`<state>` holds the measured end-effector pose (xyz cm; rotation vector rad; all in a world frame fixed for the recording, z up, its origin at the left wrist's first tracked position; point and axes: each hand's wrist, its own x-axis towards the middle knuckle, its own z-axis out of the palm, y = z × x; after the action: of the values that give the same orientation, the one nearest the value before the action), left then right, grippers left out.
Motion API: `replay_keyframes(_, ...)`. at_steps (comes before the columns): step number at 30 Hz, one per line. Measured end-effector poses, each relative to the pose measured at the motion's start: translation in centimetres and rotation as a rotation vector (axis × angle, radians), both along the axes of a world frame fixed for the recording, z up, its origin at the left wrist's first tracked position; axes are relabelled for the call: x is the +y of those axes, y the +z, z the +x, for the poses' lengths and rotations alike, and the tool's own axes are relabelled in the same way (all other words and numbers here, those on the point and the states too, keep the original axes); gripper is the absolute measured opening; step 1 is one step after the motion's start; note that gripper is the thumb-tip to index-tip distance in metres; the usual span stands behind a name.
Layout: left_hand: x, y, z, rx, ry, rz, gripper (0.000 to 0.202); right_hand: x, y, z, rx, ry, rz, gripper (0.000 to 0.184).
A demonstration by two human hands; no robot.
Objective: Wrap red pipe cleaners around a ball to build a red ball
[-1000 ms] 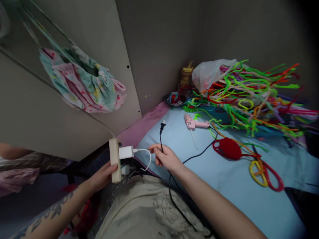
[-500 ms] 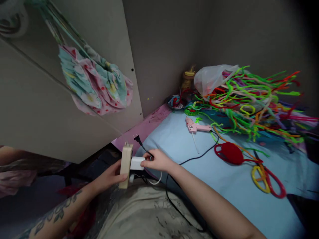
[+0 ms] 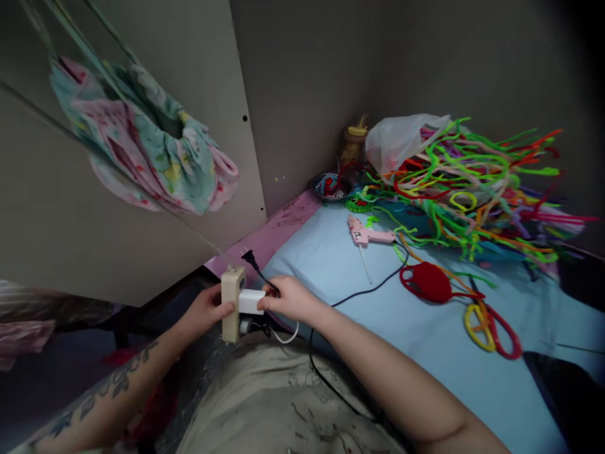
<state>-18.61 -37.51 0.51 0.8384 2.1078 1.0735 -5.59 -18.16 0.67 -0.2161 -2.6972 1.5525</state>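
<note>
My left hand (image 3: 204,313) grips a beige power strip (image 3: 231,315) from its left side, thumb across the front. My right hand (image 3: 292,299) pinches a white charger (image 3: 252,301), which sits against the strip's right face. A black two-prong plug (image 3: 249,257) sticks up above the charger, its cord running into my right hand's fingers. Lower on the same face is another small plug (image 3: 244,325) with a dark cord. A white cable (image 3: 287,341) loops below my right hand. The charger's prongs are hidden, so how deep it sits cannot be seen.
A pink glue gun (image 3: 371,236) lies on the blue surface (image 3: 307,252), its black cord trailing past my right forearm. Beyond are a red fuzzy piece (image 3: 428,282), scissors (image 3: 503,333), a bowl (image 3: 329,187) and a heap of pipe cleaners (image 3: 472,183). Printed cloth (image 3: 155,145) hangs at left.
Both hands, the power strip, charger and black plug appear slightly further left and higher. The hanging cloth has shifted left in view, and the whole scene has moved a little with the camera.
</note>
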Motion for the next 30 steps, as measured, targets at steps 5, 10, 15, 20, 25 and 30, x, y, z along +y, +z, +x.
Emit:
replay_keyframes(5, 0.1, 2.2, -2.3, 0.378, -0.051, 0.0, 0.054, 0.8, -1.9, -0.7, 0.177, -0.196, 0.016, 0.027)
replay_keyframes(10, -0.6, 2.7, -4.5, 0.607, 0.119, -0.038, 0.054, 3.4, -3.0, 0.2, 0.217, -0.41, -0.316, 0.039)
replay_keyframes(15, -0.4, 2.2, -4.7, 0.56, 0.232, -0.007, 0.054, 5.4, -3.3, 2.1, 0.207, -0.478, -0.479, 0.038)
replay_keyframes(20, -0.4, 1.6, -4.3, 0.38, 0.263, 0.046, 0.052, 6.2, -3.2, 2.7, 0.183, -0.555, -0.658, 0.033)
replay_keyframes(25, -1.7, -0.5, -4.6, 0.125, 0.315, 0.113, 0.061, 6.1, -3.4, 2.9, 0.208, -0.595, -0.796, 0.032)
replay_keyframes(30, -2.8, -2.2, -4.9, -0.02, 0.373, 0.148, 0.066, 6.0, -3.9, 3.0, 0.207, -0.592, -0.848, 0.028)
